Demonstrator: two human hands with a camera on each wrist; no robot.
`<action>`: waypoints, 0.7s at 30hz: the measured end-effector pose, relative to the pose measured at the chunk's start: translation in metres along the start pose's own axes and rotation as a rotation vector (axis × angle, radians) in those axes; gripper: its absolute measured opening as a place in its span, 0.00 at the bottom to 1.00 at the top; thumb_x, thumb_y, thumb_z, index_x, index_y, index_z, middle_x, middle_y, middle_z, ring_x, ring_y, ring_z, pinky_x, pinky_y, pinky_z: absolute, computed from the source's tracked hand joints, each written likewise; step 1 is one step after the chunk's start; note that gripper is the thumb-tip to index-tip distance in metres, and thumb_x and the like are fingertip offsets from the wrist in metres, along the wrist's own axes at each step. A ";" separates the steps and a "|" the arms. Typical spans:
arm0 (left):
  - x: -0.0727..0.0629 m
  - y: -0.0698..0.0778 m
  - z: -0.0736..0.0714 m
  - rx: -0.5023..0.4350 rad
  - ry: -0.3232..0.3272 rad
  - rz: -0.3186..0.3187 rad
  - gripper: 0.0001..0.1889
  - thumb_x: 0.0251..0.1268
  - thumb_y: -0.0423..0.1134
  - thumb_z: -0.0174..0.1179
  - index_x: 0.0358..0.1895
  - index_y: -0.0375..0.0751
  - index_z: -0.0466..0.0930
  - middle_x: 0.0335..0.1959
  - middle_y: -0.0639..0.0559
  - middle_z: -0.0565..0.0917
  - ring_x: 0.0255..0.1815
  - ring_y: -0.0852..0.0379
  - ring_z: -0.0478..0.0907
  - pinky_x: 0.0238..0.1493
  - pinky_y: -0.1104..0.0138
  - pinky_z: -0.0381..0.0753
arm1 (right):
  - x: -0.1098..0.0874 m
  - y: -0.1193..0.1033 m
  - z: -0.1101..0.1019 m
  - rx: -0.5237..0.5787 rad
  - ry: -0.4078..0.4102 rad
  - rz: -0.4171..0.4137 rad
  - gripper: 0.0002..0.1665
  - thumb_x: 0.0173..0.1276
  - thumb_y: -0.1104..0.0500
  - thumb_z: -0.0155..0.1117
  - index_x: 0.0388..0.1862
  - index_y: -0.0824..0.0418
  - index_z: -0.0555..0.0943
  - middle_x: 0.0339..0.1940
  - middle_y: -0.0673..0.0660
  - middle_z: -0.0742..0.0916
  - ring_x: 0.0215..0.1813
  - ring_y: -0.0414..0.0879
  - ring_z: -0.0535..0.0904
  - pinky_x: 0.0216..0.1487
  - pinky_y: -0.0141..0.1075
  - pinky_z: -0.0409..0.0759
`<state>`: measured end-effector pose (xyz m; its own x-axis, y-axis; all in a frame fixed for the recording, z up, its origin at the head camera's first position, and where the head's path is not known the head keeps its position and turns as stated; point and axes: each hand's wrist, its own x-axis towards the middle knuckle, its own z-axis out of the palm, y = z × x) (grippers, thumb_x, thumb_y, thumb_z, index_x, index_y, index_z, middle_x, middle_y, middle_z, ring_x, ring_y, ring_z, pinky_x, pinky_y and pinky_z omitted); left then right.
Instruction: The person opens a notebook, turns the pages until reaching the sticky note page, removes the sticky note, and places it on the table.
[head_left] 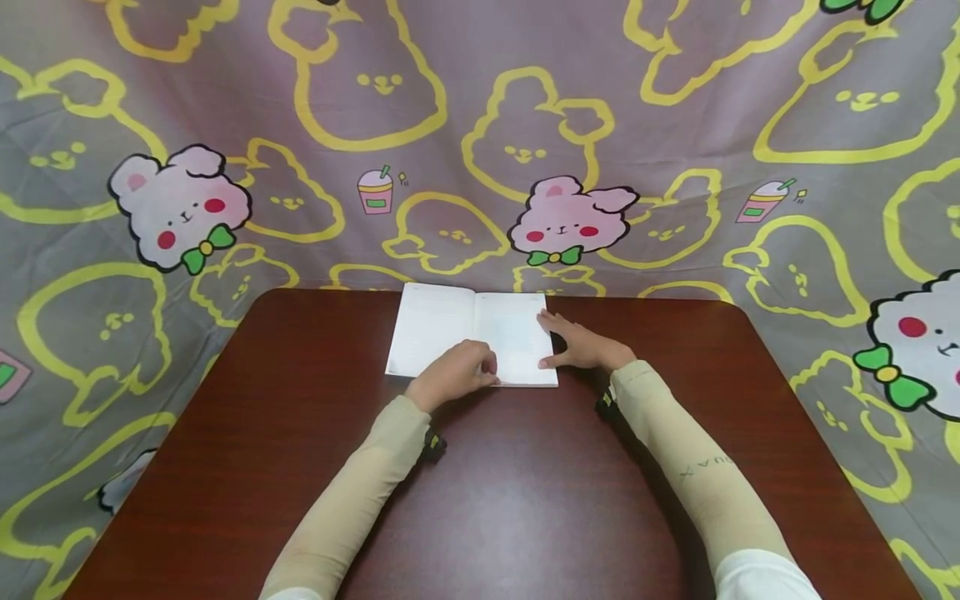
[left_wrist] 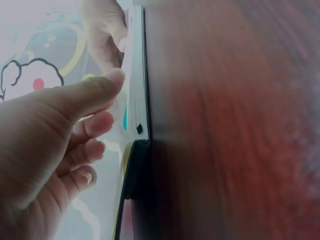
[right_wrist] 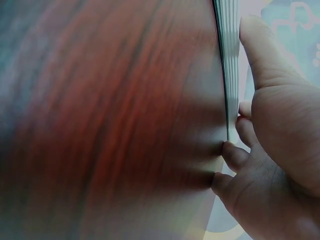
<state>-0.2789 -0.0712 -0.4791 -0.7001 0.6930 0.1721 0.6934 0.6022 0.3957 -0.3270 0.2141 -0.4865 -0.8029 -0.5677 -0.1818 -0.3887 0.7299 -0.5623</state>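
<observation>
An open book [head_left: 438, 329] with pale pages and a dark cover lies at the far side of the table. My left hand [head_left: 456, 371] is at its near edge, right of the centre fold. In the left wrist view the thumb [left_wrist: 97, 90] reaches the page edges while the other fingers are loosely bent; no page shows between them. My right hand [head_left: 585, 343] rests at the book's right side with fingers spread. In the right wrist view its thumb [right_wrist: 262, 52] lies by the page edges [right_wrist: 233, 60], and the fingertips are around the book's far corner.
The brown wooden table [head_left: 495, 500] extends toward me and to both sides of the book. A patterned cloth [head_left: 450, 125] hangs right behind the table's far edge and along both sides. Small dark devices [head_left: 433, 446] are strapped at the wrists.
</observation>
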 end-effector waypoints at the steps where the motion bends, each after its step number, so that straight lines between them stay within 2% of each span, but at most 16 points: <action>1: 0.001 0.000 0.000 0.008 0.001 0.001 0.07 0.63 0.38 0.72 0.29 0.43 0.85 0.27 0.56 0.83 0.30 0.61 0.77 0.38 0.66 0.79 | 0.000 0.000 0.000 -0.001 0.001 0.002 0.64 0.64 0.44 0.75 0.84 0.64 0.46 0.85 0.64 0.50 0.85 0.62 0.39 0.80 0.62 0.45; 7: 0.003 0.002 0.001 0.054 -0.017 -0.001 0.08 0.67 0.37 0.68 0.28 0.43 0.86 0.25 0.57 0.83 0.28 0.63 0.74 0.35 0.67 0.78 | 0.001 0.003 -0.002 0.003 0.002 0.016 0.64 0.63 0.43 0.75 0.84 0.63 0.46 0.85 0.64 0.49 0.85 0.62 0.39 0.81 0.61 0.46; 11: 0.005 0.004 0.002 0.108 -0.029 -0.002 0.08 0.68 0.36 0.66 0.29 0.42 0.85 0.24 0.56 0.80 0.26 0.62 0.70 0.32 0.67 0.75 | 0.003 0.003 -0.002 -0.008 0.012 -0.004 0.64 0.63 0.44 0.75 0.84 0.64 0.47 0.85 0.65 0.51 0.85 0.63 0.40 0.81 0.61 0.46; 17: 0.007 0.004 0.005 0.185 -0.018 0.017 0.10 0.65 0.34 0.65 0.24 0.43 0.81 0.21 0.57 0.74 0.24 0.62 0.66 0.30 0.68 0.72 | 0.005 0.003 -0.004 -0.004 0.011 -0.018 0.64 0.63 0.43 0.76 0.83 0.66 0.49 0.84 0.65 0.53 0.85 0.63 0.42 0.81 0.60 0.47; 21: 0.007 0.003 0.004 0.196 0.001 0.033 0.10 0.62 0.31 0.65 0.22 0.43 0.80 0.20 0.56 0.73 0.24 0.61 0.65 0.29 0.68 0.71 | 0.006 0.006 -0.007 -0.003 0.033 -0.052 0.62 0.62 0.43 0.76 0.82 0.67 0.52 0.84 0.66 0.56 0.84 0.62 0.45 0.81 0.58 0.50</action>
<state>-0.2809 -0.0627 -0.4802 -0.6768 0.7131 0.1829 0.7356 0.6451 0.2066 -0.3374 0.2175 -0.4856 -0.7960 -0.5920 -0.1262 -0.4315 0.7011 -0.5677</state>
